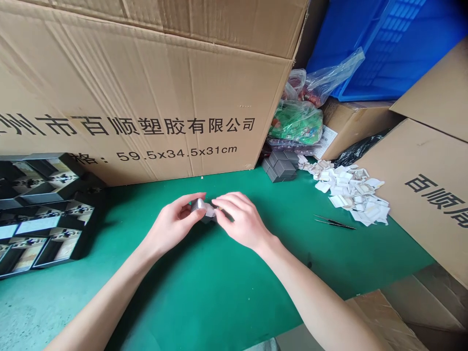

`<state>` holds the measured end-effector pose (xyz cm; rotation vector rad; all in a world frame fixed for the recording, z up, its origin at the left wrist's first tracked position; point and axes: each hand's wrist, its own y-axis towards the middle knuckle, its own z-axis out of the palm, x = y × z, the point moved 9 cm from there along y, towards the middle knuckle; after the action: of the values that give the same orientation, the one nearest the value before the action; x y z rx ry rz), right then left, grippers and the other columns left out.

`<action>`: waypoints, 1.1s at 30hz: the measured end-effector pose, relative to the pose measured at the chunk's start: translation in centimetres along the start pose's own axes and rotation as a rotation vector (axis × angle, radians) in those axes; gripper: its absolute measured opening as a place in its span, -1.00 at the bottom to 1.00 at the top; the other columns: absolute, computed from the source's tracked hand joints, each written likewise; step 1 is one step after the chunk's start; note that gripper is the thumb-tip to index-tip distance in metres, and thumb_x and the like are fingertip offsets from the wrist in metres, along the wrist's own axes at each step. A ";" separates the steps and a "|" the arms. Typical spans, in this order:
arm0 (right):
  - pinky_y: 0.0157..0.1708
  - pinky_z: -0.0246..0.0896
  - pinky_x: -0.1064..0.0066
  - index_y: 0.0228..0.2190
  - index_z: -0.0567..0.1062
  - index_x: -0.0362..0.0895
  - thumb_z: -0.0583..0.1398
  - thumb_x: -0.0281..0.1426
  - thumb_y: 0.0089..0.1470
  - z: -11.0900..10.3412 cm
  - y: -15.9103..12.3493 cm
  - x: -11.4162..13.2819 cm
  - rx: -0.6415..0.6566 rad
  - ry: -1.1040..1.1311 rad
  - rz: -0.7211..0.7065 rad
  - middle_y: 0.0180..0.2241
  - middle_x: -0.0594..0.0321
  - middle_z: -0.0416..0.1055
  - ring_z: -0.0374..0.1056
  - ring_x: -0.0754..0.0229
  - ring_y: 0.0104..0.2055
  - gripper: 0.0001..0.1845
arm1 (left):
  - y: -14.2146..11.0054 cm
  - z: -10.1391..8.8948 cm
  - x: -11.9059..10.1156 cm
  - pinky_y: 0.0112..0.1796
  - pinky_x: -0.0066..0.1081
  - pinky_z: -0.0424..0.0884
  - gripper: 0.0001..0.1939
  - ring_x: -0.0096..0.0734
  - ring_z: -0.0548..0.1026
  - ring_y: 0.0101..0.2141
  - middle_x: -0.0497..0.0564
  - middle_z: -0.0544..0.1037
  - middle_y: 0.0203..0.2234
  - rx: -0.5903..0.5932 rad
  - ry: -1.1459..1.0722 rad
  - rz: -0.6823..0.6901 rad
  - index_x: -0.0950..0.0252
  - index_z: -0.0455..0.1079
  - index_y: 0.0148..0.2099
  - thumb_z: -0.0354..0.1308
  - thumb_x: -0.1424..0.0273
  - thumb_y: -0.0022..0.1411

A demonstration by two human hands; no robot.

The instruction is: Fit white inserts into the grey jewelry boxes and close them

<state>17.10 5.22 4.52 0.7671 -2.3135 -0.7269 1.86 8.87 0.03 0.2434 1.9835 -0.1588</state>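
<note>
Between my two hands, just above the green tabletop, is a small grey box (198,204) with a white piece (209,210) showing at its open side. My left hand (178,219) grips the box from the left, thumb in front and fingers behind. From the right, my right hand (239,217) has its fingers closed at the box's other side, by the white piece. Its fingertips partly hide what they pinch there. A pair of tweezers (336,223) lies to the right of my right hand.
Behind my hands stands a large cardboard box (175,87). Black trays of parts (47,214) are at left. Stacked grey boxes (281,166), a heap of white pieces (354,190), plastic bags (296,122) and a blue crate (387,53) lie right, with another carton (424,175).
</note>
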 end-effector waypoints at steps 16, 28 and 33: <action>-0.05 0.15 0.27 -0.35 0.50 -0.09 0.19 -0.49 0.14 0.6 -0.1 0.1 0.158 0.053 0.014 -0.25 0.28 0.58 0.43 0.18 -0.16 -0.91 | -0.3 0.9 -1.5 -0.03 -0.24 0.51 -0.56 -0.17 0.57 -0.07 0.04 0.60 -0.03 0.057 0.114 0.198 0.20 0.42 0.05 0.21 0.10 0.21; -0.04 0.23 0.29 -0.34 0.42 -0.09 0.13 -0.55 0.14 1.2 -0.3 0.3 0.201 -0.045 -0.018 -0.28 0.23 0.51 0.41 0.19 -0.23 -0.87 | -0.1 0.8 -1.0 0.11 -0.18 0.45 -0.38 -0.07 0.52 0.06 0.04 0.56 0.09 0.028 0.091 0.201 0.20 0.45 0.20 0.25 0.02 0.17; 0.17 0.15 0.17 -0.35 0.42 -0.09 0.12 -0.54 0.15 1.1 -0.4 0.4 0.133 -0.066 0.012 -0.32 0.22 0.53 0.42 0.12 -0.08 -0.87 | 0.0 0.7 -0.5 0.10 -0.22 0.46 -0.37 -0.08 0.51 0.09 0.01 0.55 0.11 0.024 0.095 0.190 0.18 0.43 0.22 0.26 0.03 0.17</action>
<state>16.24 4.99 3.66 0.7977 -2.4438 -0.6064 2.64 8.70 0.16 0.4607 2.0403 -0.0499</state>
